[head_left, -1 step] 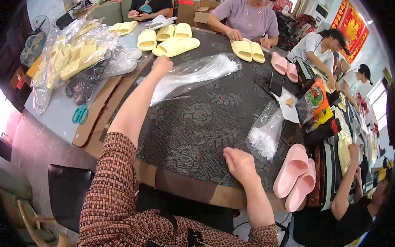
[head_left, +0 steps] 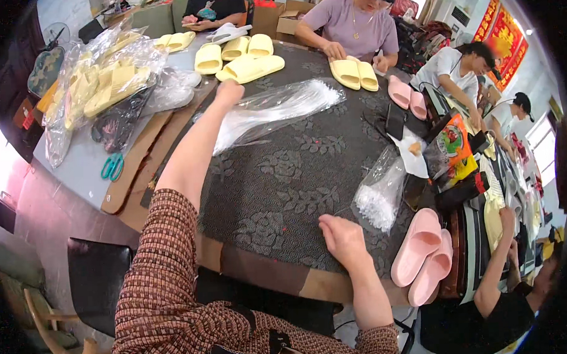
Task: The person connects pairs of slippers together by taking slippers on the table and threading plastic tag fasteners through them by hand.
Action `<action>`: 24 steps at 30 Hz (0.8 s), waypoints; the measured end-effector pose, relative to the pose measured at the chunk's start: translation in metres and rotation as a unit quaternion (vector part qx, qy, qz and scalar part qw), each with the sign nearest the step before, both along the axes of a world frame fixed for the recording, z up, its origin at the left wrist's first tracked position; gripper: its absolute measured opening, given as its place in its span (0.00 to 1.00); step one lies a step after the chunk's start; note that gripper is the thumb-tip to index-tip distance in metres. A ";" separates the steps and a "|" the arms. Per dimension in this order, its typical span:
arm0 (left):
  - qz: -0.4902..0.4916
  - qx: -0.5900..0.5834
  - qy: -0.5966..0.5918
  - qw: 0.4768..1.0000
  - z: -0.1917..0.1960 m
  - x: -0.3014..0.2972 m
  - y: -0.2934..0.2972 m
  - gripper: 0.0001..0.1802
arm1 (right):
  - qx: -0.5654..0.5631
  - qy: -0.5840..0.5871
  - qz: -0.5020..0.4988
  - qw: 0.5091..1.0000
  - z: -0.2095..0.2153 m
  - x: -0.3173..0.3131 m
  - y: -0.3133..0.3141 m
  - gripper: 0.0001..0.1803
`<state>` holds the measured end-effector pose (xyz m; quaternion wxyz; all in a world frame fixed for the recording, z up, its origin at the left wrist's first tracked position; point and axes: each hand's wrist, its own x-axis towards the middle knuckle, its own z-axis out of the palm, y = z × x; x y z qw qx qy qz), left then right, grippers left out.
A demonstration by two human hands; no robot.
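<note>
Yellow slipper [head_left: 251,69] just beyond outstretched left hand [head_left: 230,92]; right hand [head_left: 345,240] curled.

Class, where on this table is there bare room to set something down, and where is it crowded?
Bare: the middle of the dark tablecloth, bordered by the long clear bag, small clear bag and right hand. A narrower patch lies between the yellow slipper cluster and the far yellow pair. Crowded: the right side, with pink slippers and bright packets.
</note>
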<state>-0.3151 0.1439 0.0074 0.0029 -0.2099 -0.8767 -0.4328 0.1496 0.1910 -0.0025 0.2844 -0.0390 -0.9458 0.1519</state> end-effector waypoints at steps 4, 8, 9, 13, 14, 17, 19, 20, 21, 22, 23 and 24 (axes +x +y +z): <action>0.029 0.188 -0.113 0.975 -0.005 -0.046 0.014 0.17 | -0.005 -0.015 0.032 0.999 -0.001 0.001 -0.003 0.10; 0.019 0.295 -0.232 0.927 -0.012 -0.057 0.042 0.20 | -0.002 -0.036 0.015 0.999 0.003 0.003 0.003 0.12; 0.021 0.331 -0.246 0.911 -0.014 -0.064 0.040 0.21 | -0.015 -0.049 0.020 0.998 0.004 0.001 0.002 0.12; -0.020 0.373 -0.307 0.875 -0.021 -0.084 0.045 0.22 | -0.021 -0.080 0.024 0.996 0.009 -0.002 0.001 0.13; -0.034 0.396 -0.326 0.858 -0.022 -0.088 0.047 0.22 | -0.022 -0.080 0.023 0.996 0.009 -0.002 0.001 0.13; -0.027 0.427 -0.367 0.826 -0.025 -0.088 0.056 0.21 | -0.024 -0.075 0.022 0.997 0.005 -0.003 0.001 0.12; -0.015 0.425 -0.372 0.825 -0.022 -0.085 0.056 0.19 | -0.024 -0.066 0.025 0.997 0.003 -0.002 0.002 0.12; -0.001 0.444 -0.370 0.816 -0.016 -0.086 0.054 0.18 | -0.024 -0.065 0.027 0.997 0.003 0.000 0.001 0.12; 0.012 0.464 -0.367 0.806 -0.009 -0.086 0.052 0.16 | -0.014 -0.063 0.028 0.998 0.002 0.001 0.001 0.13; 0.019 0.473 -0.347 0.809 0.001 -0.084 0.052 0.14 | -0.003 -0.062 0.027 0.998 0.002 0.003 0.001 0.13; 0.019 0.472 -0.345 0.811 0.012 -0.083 0.047 0.14 | -0.005 -0.060 0.027 0.998 0.001 0.004 0.001 0.13; 0.013 0.493 -0.326 0.807 0.025 -0.081 0.042 0.14 | -0.007 -0.058 0.024 0.998 0.000 0.004 0.001 0.13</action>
